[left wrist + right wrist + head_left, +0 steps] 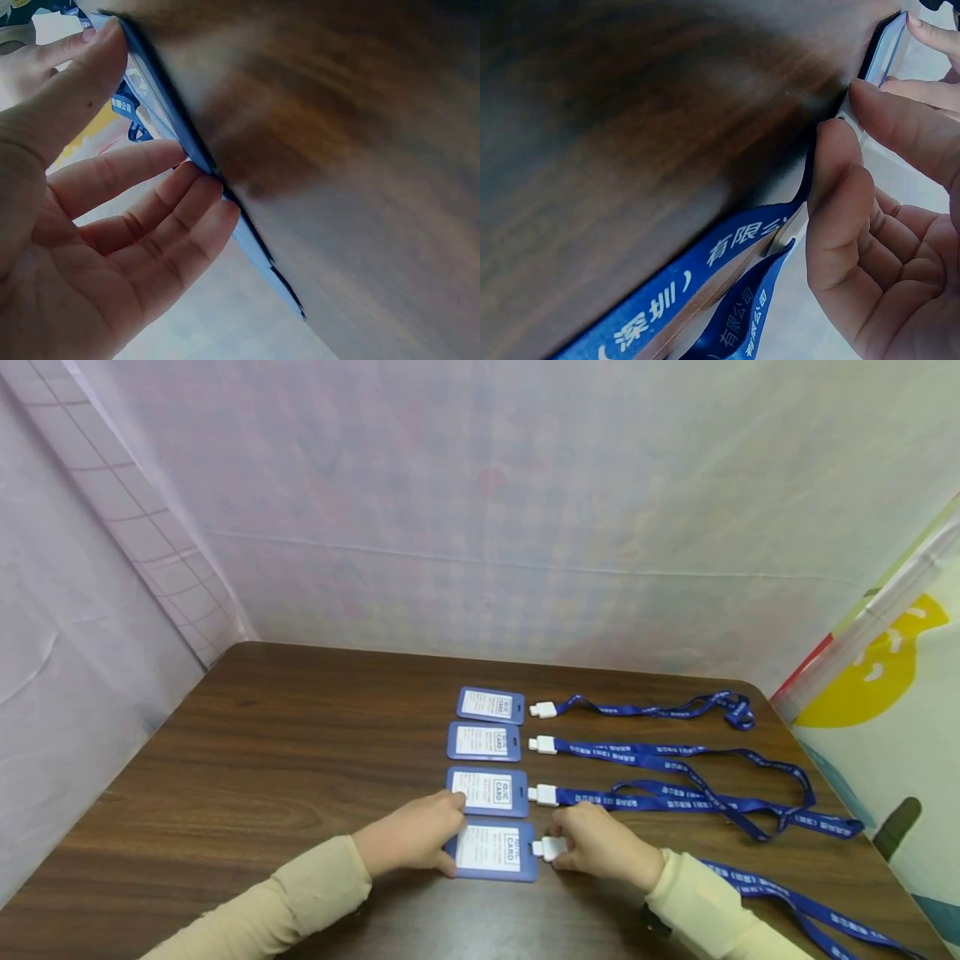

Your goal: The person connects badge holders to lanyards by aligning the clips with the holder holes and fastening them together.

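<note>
Well away from the worktop's (225, 827) back edge lies the nearest blue ID card holder (487, 852). The left hand (415, 835) holds its edges between thumb and fingers. The right hand (603, 846) pinches the white clip (552, 849), just beside the holder's slotted end. From there, a blue lanyard (776, 890) runs toward the worktop's right edge. The holder looks light, stiff and slippery, so I'd grab its sides. The lanyard looks soft and floppy; I'd take its hard clip.
</note>
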`<control>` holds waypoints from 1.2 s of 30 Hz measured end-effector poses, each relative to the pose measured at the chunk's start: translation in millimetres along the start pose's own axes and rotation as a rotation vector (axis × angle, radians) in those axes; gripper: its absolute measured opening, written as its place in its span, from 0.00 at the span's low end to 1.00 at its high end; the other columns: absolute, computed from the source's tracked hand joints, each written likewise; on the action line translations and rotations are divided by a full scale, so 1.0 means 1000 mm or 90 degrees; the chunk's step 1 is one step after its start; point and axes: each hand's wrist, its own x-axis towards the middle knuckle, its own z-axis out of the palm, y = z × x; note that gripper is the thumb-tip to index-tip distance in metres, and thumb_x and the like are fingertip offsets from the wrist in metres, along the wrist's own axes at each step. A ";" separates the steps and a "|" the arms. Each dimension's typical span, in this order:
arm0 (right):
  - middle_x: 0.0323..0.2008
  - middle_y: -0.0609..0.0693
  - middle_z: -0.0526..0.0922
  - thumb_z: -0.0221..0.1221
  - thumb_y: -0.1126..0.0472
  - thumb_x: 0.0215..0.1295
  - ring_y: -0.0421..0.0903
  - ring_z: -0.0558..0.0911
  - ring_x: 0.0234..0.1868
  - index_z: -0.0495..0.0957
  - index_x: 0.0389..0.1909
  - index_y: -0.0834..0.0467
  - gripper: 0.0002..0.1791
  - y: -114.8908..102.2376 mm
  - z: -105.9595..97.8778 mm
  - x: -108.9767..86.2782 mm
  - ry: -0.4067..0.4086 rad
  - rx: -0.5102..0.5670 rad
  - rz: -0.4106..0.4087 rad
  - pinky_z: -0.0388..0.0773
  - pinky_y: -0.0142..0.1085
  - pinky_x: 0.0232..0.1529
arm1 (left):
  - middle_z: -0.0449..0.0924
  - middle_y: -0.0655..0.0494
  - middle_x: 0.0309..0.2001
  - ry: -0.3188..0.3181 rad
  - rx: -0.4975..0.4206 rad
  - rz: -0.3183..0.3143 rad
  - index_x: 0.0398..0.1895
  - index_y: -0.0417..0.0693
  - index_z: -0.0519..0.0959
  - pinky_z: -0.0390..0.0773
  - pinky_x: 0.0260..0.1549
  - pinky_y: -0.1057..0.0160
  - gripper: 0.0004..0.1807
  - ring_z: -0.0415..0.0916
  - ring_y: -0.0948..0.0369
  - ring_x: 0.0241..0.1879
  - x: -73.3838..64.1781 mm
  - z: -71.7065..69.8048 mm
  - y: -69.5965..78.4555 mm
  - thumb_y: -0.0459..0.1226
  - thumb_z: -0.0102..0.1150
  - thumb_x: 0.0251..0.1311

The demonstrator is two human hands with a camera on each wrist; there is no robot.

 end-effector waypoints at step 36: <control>0.14 0.39 0.67 0.71 0.60 0.38 0.36 0.66 0.19 0.76 0.22 0.56 0.13 0.003 0.003 0.011 -0.027 0.015 -0.005 0.64 0.30 0.22 | 0.68 0.54 0.23 0.007 0.064 0.004 0.15 0.43 0.78 0.70 0.29 0.66 0.21 0.65 0.61 0.25 0.007 0.003 0.006 0.50 0.74 0.27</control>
